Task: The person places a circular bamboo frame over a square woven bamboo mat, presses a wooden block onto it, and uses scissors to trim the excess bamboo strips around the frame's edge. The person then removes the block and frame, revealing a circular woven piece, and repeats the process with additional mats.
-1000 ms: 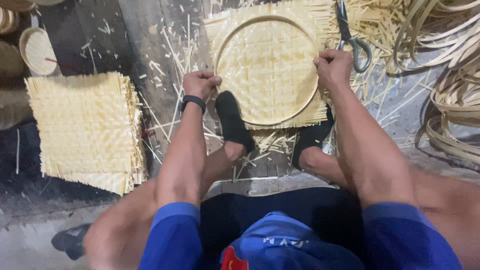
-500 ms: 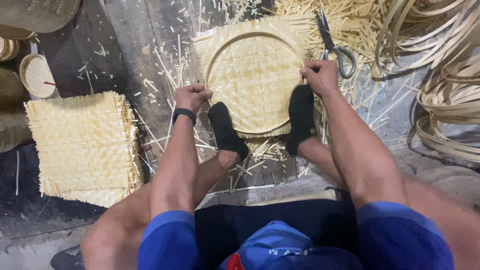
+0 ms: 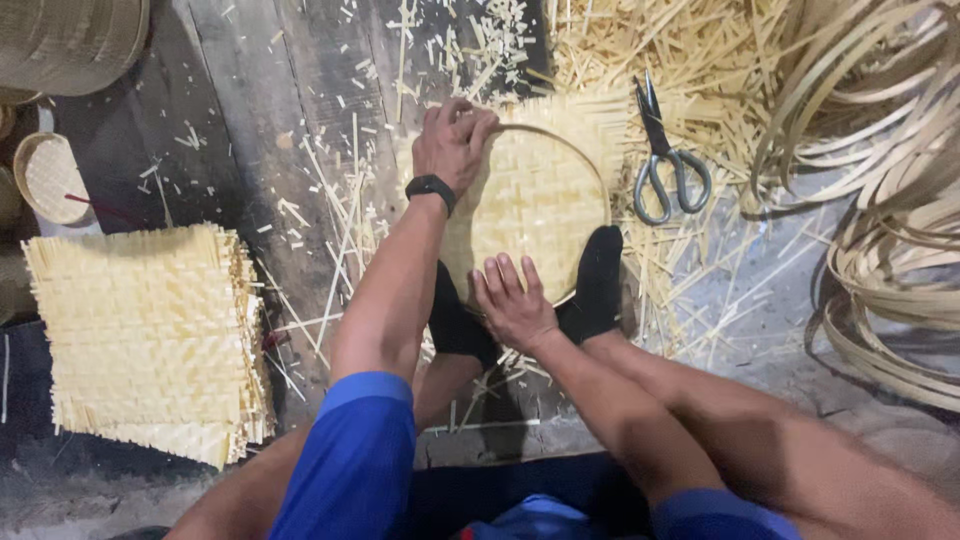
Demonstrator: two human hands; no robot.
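Observation:
A round bamboo hoop lies on a square woven bamboo mat on the floor in front of me. My left hand, with a black wristband, curls its fingers over the hoop's far left rim. At the near edge, my right hand lies flat on the mat with fingers spread, holding nothing. Two feet in black socks press on the mat's near edge, one left of the right hand, the other to its right.
Metal scissors lie just right of the mat. A stack of woven mats sits at the left, small round baskets at far left. Coiled bamboo strips fill the right, and loose slivers litter the dark floor.
My left hand moved from the hoop's left side up to its far rim. My right hand left the right side and now lies flat on the near edge, between the feet.

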